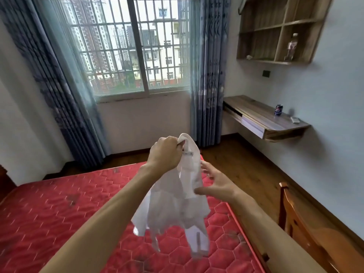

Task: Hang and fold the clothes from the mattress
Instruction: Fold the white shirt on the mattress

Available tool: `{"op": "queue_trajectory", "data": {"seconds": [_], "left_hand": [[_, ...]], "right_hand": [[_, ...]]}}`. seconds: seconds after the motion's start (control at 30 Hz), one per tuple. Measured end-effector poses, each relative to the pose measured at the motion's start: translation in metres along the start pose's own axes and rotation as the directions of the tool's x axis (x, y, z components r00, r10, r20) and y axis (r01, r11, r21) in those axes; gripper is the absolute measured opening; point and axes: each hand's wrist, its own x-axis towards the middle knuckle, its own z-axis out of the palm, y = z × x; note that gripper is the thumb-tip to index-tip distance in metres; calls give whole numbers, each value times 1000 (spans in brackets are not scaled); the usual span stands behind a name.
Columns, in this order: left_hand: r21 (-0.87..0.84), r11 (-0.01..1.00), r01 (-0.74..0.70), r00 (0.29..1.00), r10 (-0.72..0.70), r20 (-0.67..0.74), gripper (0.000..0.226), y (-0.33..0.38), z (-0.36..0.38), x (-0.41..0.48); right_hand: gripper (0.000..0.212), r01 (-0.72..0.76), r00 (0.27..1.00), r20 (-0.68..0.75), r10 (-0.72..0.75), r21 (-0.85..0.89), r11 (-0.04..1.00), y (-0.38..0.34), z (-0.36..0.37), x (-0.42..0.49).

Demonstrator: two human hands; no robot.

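Note:
A white garment (177,201) hangs in the air above the red quilted mattress (59,209). My left hand (164,154) grips its top, where a small label shows, and holds it up. My right hand (214,184) is spread with straight fingers beside the cloth's right side, the thumb touching the fabric. The lower part of the garment dangles loose and blurred over the mattress's right half.
A wooden chair (295,219) stands at the right of the mattress. A wall desk (264,117) carries a blue can (278,110) and a remote. Curtains (210,75) flank the barred window. A wall shelf (279,30) hangs upper right. Wooden floor lies beyond the bed.

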Motion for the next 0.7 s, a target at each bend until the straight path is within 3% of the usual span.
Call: {"op": "queue_trajectory", "data": {"seconds": [0.07,0.17,0.23,0.3,0.37,0.47,0.53,0.6,0.67,0.7], "left_hand": [[-152,987,56,998,-52,29,43,2,-6,4],[-320,943,93,996,-87,32,50,-10,-20,6],[-437,890,125,990,-85,110,52,-26,-33,8],[-493,850,189,967,-73,244,72,-41,-48,6],[-437,872,222,941,-74,330,90,-55,-62,4],[-390,896,212,944,-84,319,93,-69,-78,-5],[-432,873,226,940,-80,330,81,-75,-90,-14],[-471,853,226,915,-19,403,51,-80,-100,-22],[-369,917,149,885,42,463,54,-87,-102,-28],[-224,971,86,874,34,485,62,-92,-100,-30]], "right_hand": [[107,56,996,74,-51,-72,996,-15,17,11],[108,110,992,71,-100,-150,983,-24,35,25],[101,151,986,96,-138,-142,978,-21,44,30],[85,205,976,92,-195,-110,973,-19,51,34],[58,296,954,-10,-299,-106,949,-17,57,41],[18,383,907,-134,-398,-128,915,-21,57,51],[12,374,913,-139,-384,-95,923,-29,54,55],[8,320,936,-151,-317,-2,947,-36,52,59],[8,283,948,-167,-272,46,958,-41,49,66],[9,273,953,-149,-265,34,961,-42,47,70]]}}
